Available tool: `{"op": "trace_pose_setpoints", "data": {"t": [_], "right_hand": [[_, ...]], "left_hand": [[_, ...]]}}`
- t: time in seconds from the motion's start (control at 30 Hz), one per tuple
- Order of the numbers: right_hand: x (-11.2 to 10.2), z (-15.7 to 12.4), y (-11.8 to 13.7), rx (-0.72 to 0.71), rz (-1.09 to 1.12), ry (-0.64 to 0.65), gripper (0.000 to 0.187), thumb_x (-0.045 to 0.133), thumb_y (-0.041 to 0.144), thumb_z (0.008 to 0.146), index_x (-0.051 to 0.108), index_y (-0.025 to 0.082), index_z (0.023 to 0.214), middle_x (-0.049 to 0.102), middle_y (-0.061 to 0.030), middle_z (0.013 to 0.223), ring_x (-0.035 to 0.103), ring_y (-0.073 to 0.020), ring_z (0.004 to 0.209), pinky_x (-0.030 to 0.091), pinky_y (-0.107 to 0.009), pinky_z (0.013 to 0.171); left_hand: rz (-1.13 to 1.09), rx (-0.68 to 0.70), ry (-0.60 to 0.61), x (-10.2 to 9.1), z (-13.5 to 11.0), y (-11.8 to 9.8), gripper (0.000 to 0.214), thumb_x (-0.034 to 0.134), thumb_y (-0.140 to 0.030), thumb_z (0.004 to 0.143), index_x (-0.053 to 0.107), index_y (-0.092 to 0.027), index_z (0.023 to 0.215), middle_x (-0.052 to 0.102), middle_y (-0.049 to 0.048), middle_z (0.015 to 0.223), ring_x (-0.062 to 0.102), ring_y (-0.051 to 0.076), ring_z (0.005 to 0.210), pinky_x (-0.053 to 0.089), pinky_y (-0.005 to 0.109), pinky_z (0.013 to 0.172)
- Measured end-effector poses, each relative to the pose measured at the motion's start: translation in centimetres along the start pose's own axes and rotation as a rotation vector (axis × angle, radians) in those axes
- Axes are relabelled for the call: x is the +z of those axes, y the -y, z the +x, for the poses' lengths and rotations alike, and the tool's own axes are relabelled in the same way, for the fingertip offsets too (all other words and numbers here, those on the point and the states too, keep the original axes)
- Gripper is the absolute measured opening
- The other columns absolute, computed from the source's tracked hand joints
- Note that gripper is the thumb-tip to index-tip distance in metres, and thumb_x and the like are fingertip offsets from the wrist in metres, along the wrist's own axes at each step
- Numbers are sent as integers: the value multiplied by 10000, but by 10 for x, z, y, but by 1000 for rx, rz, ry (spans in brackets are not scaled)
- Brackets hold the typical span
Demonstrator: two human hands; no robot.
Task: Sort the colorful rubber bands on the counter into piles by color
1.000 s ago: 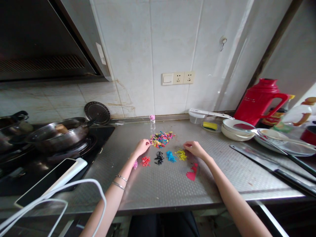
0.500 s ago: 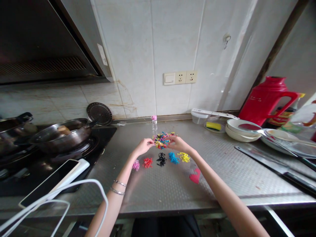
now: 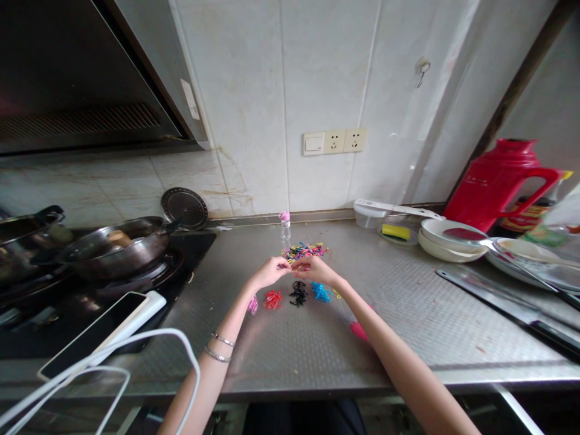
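Note:
My left hand and my right hand meet fingertip to fingertip, each in a pinch. What lies between the fingertips is too small to make out. Just behind them spreads a mixed-colour pile of small rubber bands, its front part covered by my fingers. Nearer me, sorted heaps form a row: pink bands, red bands, black bands and blue bands. Of the yellow bands, only a bit shows past my right wrist.
A small clear bottle with a pink cap stands behind the pile. My right forearm partly hides a pink-red heart. Left are a pan and phone; right, a knife, bowls and a red thermos.
My hands have come together and drawn slightly nearer me, off the mixed pile. My right hand moved left, and its arm now covers most of the yellow bands and part of the heart.

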State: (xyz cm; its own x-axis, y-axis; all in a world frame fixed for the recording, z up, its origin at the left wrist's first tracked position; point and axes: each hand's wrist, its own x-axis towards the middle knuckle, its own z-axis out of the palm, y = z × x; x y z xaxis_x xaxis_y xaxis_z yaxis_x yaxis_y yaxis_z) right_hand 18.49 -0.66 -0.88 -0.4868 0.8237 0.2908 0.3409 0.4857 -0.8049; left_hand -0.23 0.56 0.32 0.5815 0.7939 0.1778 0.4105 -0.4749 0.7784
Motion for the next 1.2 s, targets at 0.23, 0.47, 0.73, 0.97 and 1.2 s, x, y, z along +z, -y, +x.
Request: {"op": "trace_pose_setpoints", "data": {"t": [0.23,0.47,0.73,0.97,1.2], "right_hand": [[-2,-2,4,1,-15,-6,220,587,301,694,667,109,764,621,-21,630,517,-103,556,408,-203,533],[-5,-2,-2,-25,-57,-23,244,572,326,708,674,108,749,635,-31,655,528,-111,585,413,-207,565],[-10,-3,-4,-20,-116,-30,239,576,328,704,664,105,707,631,-30,637,527,-116,594,406,-206,552],[-20,-3,-8,-22,-106,-38,218,557,318,711,656,125,689,638,-22,669,549,-119,627,417,-210,586],[-30,-7,-7,23,-120,-67,220,551,319,710,649,124,682,639,-25,637,552,-120,601,411,-208,564]], "left_hand": [[-15,-14,17,2,0,-1,148,555,-226,744,623,-96,765,637,67,821,583,154,781,439,272,772],[-17,-20,25,3,0,-4,140,561,-219,740,621,-94,756,641,68,804,584,155,770,439,268,759],[-7,-20,37,2,-2,-5,146,560,-233,741,612,-97,744,636,66,804,583,153,769,438,264,756],[-1,-42,53,0,-2,3,190,548,-282,748,619,-108,773,644,58,799,585,157,774,434,268,760],[6,-49,21,-6,-1,9,201,547,-307,743,601,-113,753,630,45,765,575,148,732,434,260,720]]}}
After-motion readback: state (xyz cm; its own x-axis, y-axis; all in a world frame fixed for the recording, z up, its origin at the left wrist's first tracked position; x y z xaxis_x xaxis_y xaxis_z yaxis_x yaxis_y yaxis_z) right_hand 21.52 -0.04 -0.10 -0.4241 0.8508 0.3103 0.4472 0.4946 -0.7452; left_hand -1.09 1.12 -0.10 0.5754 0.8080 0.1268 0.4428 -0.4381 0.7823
